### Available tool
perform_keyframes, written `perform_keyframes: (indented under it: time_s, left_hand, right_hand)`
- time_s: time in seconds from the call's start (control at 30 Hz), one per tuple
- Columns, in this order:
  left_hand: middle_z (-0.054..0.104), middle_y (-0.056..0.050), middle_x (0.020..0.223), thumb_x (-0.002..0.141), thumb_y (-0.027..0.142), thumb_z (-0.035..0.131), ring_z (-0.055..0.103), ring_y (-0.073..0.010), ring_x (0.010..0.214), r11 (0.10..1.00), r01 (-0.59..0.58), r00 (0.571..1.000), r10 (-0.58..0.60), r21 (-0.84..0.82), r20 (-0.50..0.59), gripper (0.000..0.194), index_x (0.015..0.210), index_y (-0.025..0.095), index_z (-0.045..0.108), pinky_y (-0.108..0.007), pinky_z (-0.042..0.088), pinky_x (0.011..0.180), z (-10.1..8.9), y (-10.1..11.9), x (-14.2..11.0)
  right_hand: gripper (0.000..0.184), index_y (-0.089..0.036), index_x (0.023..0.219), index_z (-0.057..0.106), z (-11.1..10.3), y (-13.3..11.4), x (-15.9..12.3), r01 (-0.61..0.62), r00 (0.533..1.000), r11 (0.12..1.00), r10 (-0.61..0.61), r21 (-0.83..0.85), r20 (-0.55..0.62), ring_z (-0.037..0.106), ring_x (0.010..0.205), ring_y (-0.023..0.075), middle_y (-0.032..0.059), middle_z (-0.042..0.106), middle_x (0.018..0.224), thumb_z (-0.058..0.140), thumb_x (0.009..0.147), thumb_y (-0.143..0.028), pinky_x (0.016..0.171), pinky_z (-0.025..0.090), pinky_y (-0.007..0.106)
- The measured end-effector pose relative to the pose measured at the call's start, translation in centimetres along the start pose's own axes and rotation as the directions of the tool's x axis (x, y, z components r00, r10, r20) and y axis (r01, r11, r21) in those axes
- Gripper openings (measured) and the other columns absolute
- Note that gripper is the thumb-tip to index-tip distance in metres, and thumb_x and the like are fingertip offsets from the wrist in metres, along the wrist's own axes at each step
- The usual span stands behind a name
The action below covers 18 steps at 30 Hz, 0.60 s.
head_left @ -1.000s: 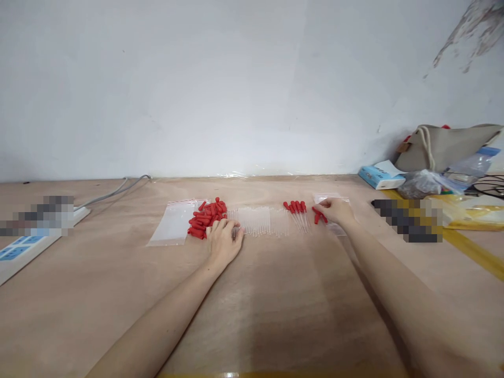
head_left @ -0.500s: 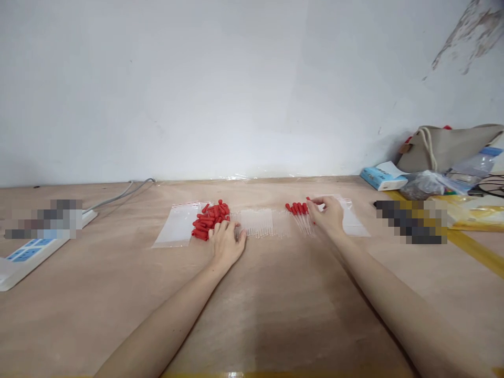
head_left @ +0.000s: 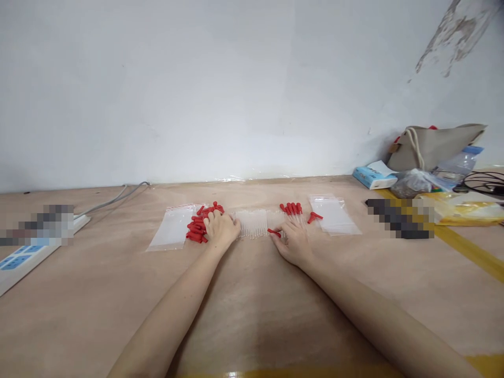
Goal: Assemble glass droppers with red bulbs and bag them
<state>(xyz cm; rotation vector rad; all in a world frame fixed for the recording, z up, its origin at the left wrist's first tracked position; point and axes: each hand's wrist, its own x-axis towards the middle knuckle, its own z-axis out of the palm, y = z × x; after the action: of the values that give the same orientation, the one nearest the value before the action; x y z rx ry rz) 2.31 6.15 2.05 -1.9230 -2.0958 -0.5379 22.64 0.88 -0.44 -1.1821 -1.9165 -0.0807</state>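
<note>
We look down on a pale brown wooden table point(head_left: 236, 315), with yellow tape point(head_left: 464, 241) running over its right side. Along its far edge stands a whitish wall point(head_left: 157, 94), marked by a brown patch point(head_left: 452, 39) high on the right. On the left lies a white power strip point(head_left: 19, 261) with blue sockets and a grey cord point(head_left: 118, 198); on the far right we see a blue tissue pack point(head_left: 374, 175), a beige bag point(head_left: 444, 147) and dark cables point(head_left: 480, 181). A dark object point(head_left: 397, 219) on the right is blurred out.

Between two flat clear plastic bags point(head_left: 169, 228), we have a heap of small, slim, matte red caps point(head_left: 197, 227) on the left, then a row of thin see-through tubes point(head_left: 253, 223) side by side in the middle. Right of these, a few capped tubes point(head_left: 292, 209) point their red ends to the far side, and loose red pieces point(head_left: 314, 217) lie just beside the right bag.

Our left hand point(head_left: 221, 228) rests at the heap's right edge, fingers bent; we cannot tell whether it grips anything. Our right hand point(head_left: 295, 241) pinches one red cap point(head_left: 274, 232) between thumb and fingers, near the right end of the tube row.
</note>
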Motion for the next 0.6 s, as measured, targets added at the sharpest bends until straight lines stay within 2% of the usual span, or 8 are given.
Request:
perform_keyframes:
  time_s: [0.17,0.27,0.47,0.6]
  left_hand:
    - [0.056,-0.021,0.094,0.068,0.039,0.047,0.046,-0.0363,0.091,0.993,0.111,0.987,-0.115,0.035,0.114,0.036,0.078,0.01,0.066,-0.043,0.031,0.074,-0.2,0.4,1.2]
    - [0.055,-0.024,0.097,0.068,0.038,0.048,0.045,-0.0377,0.093,0.989,0.14,0.977,-0.144,0.039,0.158,0.039,0.081,0.007,0.066,-0.043,0.031,0.075,-0.4,0.5,1.4]
    - [0.053,-0.024,0.099,0.069,0.036,0.048,0.042,-0.0382,0.097,0.991,0.128,0.981,-0.134,0.05,0.143,0.039,0.085,0.005,0.064,-0.044,0.03,0.077,-0.8,1.1,1.2]
    - [0.054,-0.022,0.096,0.073,0.033,0.046,0.043,-0.0364,0.095,0.996,0.09,0.984,-0.092,0.021,0.151,0.032,0.08,0.007,0.063,-0.041,0.032,0.075,-1.5,1.2,0.8]
  right_hand:
    - [0.01,-0.02,0.073,0.056,0.2,0.2,0.0,-0.001,1.0,1.0,0.001,-0.005,0.008,0.052,0.074,0.019,0.0032,0.059,0.069,0.051,0.079,-0.027,0.069,0.036,0.032]
    - [0.01,-0.02,0.072,0.056,0.3,0.1,0.0,-0.009,1.0,1.0,0.009,-0.013,0.013,0.052,0.074,0.0188,0.0028,0.059,0.069,0.052,0.078,-0.026,0.071,0.035,0.033]
    - [0.009,-0.019,0.072,0.056,0.2,-0.1,0.0,-0.019,1.0,1.0,0.02,-0.024,0.021,0.052,0.076,0.0195,0.0033,0.06,0.07,0.053,0.077,-0.026,0.072,0.035,0.033]
    - [0.01,-0.019,0.072,0.056,0.2,0.2,0.1,-0.024,1.0,1.0,0.024,0.014,0.014,0.053,0.072,0.0197,0.004,0.059,0.068,0.051,0.078,-0.026,0.068,0.037,0.033]
